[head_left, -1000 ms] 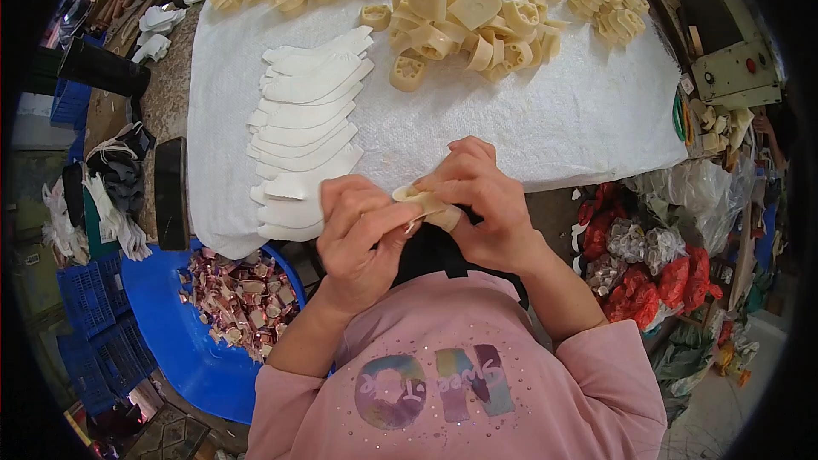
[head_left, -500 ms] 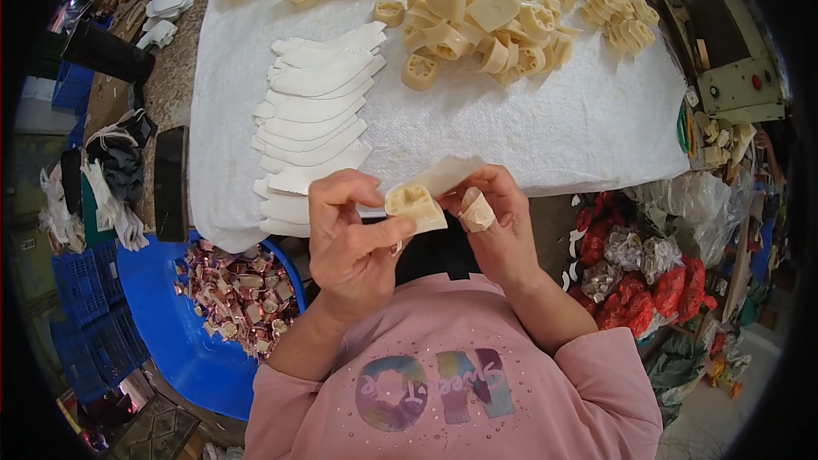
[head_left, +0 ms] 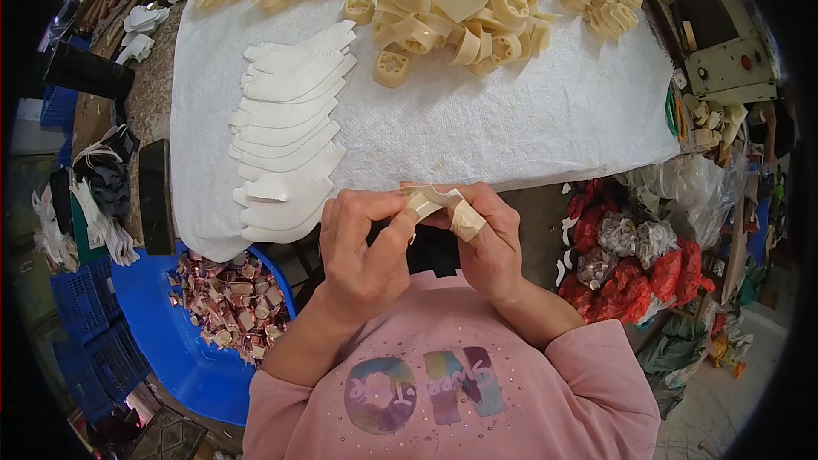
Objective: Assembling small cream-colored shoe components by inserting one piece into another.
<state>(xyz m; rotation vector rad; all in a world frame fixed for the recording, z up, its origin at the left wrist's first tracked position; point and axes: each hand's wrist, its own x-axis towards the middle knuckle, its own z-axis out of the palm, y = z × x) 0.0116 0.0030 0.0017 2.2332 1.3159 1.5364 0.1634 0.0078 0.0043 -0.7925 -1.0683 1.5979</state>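
Observation:
Just past the near table edge, my left hand [head_left: 362,243] pinches a cream plastic shoe heel [head_left: 420,206] between thumb and fingers. A pale, thin heel cover [head_left: 441,193] curves over it, and my right hand [head_left: 490,247] grips this piece's other side. Beige tape [head_left: 465,220] wraps my right thumb. My fingers hide much of the heel and the cover. On the table to the left, white cut covers [head_left: 290,132] lie overlapping in a column. Farther back, a heap of loose cream heels [head_left: 469,25] sits on the white cloth.
White woven cloth [head_left: 511,132] covers the table. A blue tub [head_left: 179,366] of shiny pinkish heels stands at lower left, beside blue crates [head_left: 94,298]. Red plastic bags [head_left: 622,294] lie at right, below a machine box [head_left: 728,68]. A black slab [head_left: 155,196] lies at the table's left.
The heel and cover have come closer together between my hands, and the cover now bends around the heel. The heel has turned, so its hollow face no longer shows. The view has shifted slightly.

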